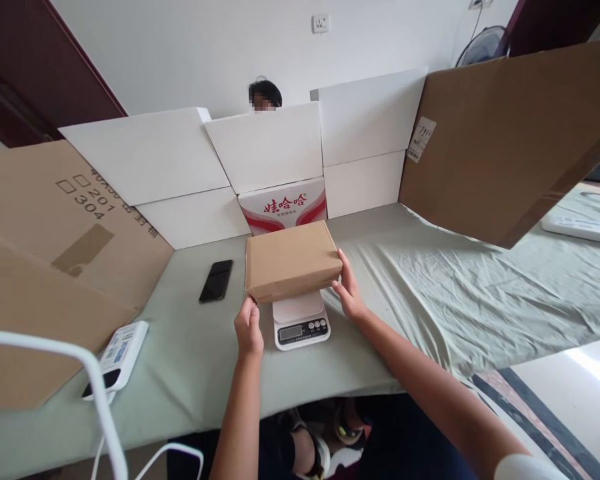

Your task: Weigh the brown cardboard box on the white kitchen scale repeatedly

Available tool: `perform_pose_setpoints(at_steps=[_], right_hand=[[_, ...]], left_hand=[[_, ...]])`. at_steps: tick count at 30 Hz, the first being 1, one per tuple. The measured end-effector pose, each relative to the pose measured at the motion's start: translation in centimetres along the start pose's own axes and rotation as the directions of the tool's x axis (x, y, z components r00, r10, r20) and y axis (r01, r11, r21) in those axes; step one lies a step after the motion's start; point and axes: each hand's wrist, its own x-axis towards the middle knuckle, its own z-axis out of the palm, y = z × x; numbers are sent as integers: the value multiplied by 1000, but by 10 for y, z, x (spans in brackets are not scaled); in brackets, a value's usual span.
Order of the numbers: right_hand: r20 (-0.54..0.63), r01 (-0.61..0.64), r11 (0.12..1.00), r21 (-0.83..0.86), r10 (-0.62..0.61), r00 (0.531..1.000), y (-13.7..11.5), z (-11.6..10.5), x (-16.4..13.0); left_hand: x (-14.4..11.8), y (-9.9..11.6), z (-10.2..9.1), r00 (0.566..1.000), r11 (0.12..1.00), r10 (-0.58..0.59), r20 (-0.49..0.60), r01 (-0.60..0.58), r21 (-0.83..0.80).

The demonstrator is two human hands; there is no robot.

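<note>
In the head view, a plain brown rectangular cardboard box point(294, 259) is held between two bare hands, over the back part of a white plastic digital scale point(303, 337) with a black control panel. The left hand point(250, 328) pinches the box's near left corner, low down, with its fingertips partly hidden at the lower edge. The right hand point(349, 288) is bent around the near right corner, gripping it, with one finger up along the side and the thumb low at the front. The box looks slightly tilted; whether its underside touches the weighing plate cannot be told.

The step in hand seems to be steadying the box above the scale. A move from here would call for both hands to keep it level, and for care that the box, wider than the plate, does not hide the display.

A black glass-faced phone point(216, 281) lies flat on the pale green cloth point(190, 373), to the left of the box. Behind the box stands a white carton with red bands point(283, 208), below stacked plain white boxes point(270, 148).
</note>
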Motion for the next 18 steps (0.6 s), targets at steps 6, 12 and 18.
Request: perform_pose_setpoints(at_steps=[6,12,18], right_hand=[[-11,7,996,-87,-8,1000,-10,-3,-22],[11,-19,994,-104,20,1000,-17,-3,-20],[5,-13,993,-118,13,1000,-20,-2,-20]], left_hand=[[-29,2,-9,998,996,-55,11,55,-70],[-37,-3,-13,996,991,-87,-32,83,-106],[-36,-7,-13,994,989,-98,-53,92,-114]])
